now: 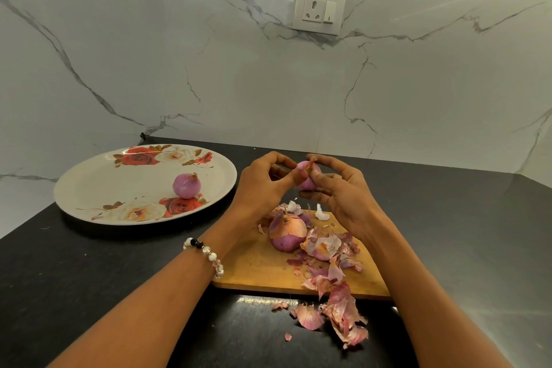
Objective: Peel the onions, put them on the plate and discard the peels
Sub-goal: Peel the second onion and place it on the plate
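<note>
Both hands up over bench, left hand & right hand gripping small onion betw. fingertips, unpeeled onion + peels on board just below hands, peeled onion on plate left of left hand.

Wooden cutting board on black counter — wall socket, marble backsplash

left hand, right hand, fingers curled, raised together
</note>
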